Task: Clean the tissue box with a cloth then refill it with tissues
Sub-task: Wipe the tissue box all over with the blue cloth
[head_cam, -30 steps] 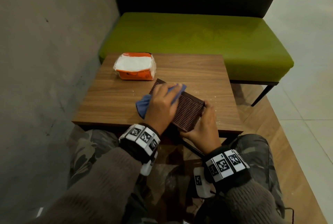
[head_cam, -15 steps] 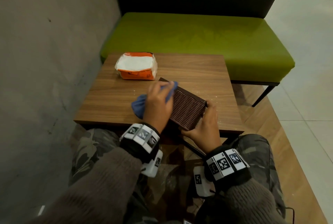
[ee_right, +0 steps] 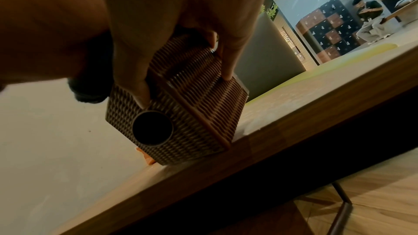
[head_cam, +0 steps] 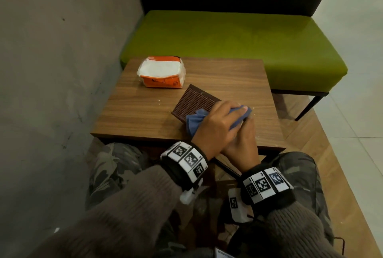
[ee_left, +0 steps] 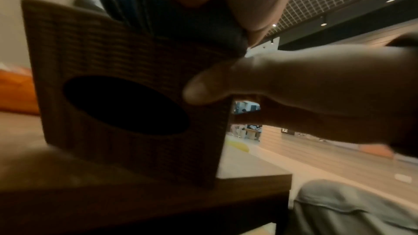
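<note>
Woven tissue box (head_cam: pixel 192 102): stood on its side near the tabletop's (head_cam: pixel 145 112) front edge; right hand (head_cam: pixel 242 139) gripped its end. Blue cloth (head_cam: pixel 195 120): clutched by left hand (head_cam: pixel 217 127), pressed onto the box's upper face.

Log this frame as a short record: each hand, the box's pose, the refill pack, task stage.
left hand: grips blue cloth, pressing it on tissue box's upward face
right hand: holds tissue box at its near right corner
tissue box: tipped up on table, opening toward the person
tissue pack: far left of table, apart from box
stage: wiping; refill not begun
</note>
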Tool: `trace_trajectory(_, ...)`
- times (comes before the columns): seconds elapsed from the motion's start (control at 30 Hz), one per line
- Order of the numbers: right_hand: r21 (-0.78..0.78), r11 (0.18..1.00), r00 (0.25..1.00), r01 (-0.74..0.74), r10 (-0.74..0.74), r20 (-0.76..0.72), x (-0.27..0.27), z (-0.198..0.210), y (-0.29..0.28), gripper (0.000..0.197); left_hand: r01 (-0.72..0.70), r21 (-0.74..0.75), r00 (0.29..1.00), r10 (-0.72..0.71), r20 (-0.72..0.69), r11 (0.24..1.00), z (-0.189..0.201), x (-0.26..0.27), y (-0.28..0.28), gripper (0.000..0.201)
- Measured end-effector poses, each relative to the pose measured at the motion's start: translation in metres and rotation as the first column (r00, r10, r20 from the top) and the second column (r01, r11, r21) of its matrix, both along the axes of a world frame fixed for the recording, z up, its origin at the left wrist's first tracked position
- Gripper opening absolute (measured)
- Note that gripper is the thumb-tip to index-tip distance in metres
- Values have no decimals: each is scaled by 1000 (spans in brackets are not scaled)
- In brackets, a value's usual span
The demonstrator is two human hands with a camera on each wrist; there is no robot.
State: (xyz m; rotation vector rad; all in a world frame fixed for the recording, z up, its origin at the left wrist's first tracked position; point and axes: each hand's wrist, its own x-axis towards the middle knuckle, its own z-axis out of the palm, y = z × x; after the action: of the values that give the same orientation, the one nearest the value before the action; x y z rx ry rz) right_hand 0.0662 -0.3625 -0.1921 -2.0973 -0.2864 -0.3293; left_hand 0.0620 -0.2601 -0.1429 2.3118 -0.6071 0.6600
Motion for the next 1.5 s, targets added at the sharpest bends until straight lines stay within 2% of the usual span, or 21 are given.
trace_trajectory(0.07, 9, 999, 998, -47, 48, -46, 3, 0, -5, 104, -61, 9, 998, 61, -14, 998, 2, 15, 14, 34)
trace_trajectory(0.2, -28, 999, 998, -29, 28, -48, 4, 0, -2, 108, -310, -18, 948, 308, -76, 950, 3, 22, 17, 35)
trace_trajectory(0.27, -18, 999, 999, -27, 26, -40, 5, 0, -1, 98, -225, 30, 974, 225, 2, 974, -5, 8, 11, 37)
trace_trajectory(0.33, -17, 999, 999, -43, 43, -31, 5, -2, -3, 88, -32, 106, 997, 24, 74, 994, -14, -7, 15, 38)
trace_trajectory(0.4, -22, 998, 995, -62, 60, -79, 5, -2, -3, 100, 84, 187, 991, -102, 87, 979, -13, -5, 32, 37)
trace_trajectory(0.47, -45, 998, 994, -52, 47, -95, 6, -1, -2, 109, 19, 174, 999, -27, 42, 985, -8, 10, 44, 37)
trace_trajectory(0.57, -13, 999, 993, -37, 35, -110, 6, 0, -1, 112, -187, 26, 982, 187, -35, 982, -2, 19, 40, 35)
trace_trajectory(0.7, 55, 998, 976, -39, 50, -211, 7, -11, -12, 115, 115, 232, 987, -137, 80, 966, -15, -9, 27, 35)
trace_trajectory(0.77, 30, 999, 978, -32, 37, -207, 5, -12, -14, 119, 163, 296, 976, -197, 90, 941, -13, -4, 39, 34)
trace_trajectory(0.9, 37, 999, 985, -22, 28, -171, 6, -8, -8, 114, -169, 93, 982, 175, -69, 981, -2, 17, 51, 38)
trace_trajectory(0.93, 35, 999, 986, -18, 24, -165, 7, -8, -8, 115, -192, 86, 978, 197, -63, 978, -2, 14, 49, 39)
trace_trajectory(1.0, 22, 1000, 989, -7, 10, -147, 8, -6, -12, 117, -14, 176, 1000, 14, 4, 984, -12, -3, 44, 39)
trace_trajectory(1.07, 23, 1000, 993, 11, -8, -117, 8, -5, -16, 113, 205, 309, 974, -225, 29, 928, -23, -22, 53, 40)
trace_trajectory(1.1, 8, 1000, 996, 19, -18, -92, 7, -3, -17, 111, 236, 337, 965, -260, 26, 911, -26, -24, 63, 40)
trace_trajectory(1.13, -18, 1000, 997, 22, -24, -71, 6, -2, -18, 110, 202, 319, 975, -221, 23, 926, -27, -21, 72, 40)
trace_trajectory(1.2, -54, 998, 998, 16, -19, -59, 5, -1, -17, 111, -14, 132, 999, 19, -43, 991, -29, -8, 88, 40)
trace_trajectory(1.27, -61, 998, 998, 18, -22, -67, 3, 1, -14, 112, -255, -59, 962, 246, -121, 965, -26, 2, 90, 39)
trace_trajectory(1.3, -64, 998, 997, 21, -26, -68, 3, 1, -13, 112, -288, -84, 953, 278, -120, 954, -25, 1, 82, 41)
trace_trajectory(1.33, -66, 998, 998, 23, -28, -65, 5, 2, -12, 113, -233, -65, 970, 228, -86, 970, -23, -2, 69, 44)
trace_trajectory(1.43, -48, 998, 996, 26, -30, -81, 6, 0, -14, 110, 105, 140, 992, -113, 50, 985, -27, -21, 30, 44)
trace_trajectory(1.5, -33, 999, 995, 14, -17, -96, 7, -3, -15, 116, 67, 165, 996, -75, 44, 984, -22, -7, 31, 41)
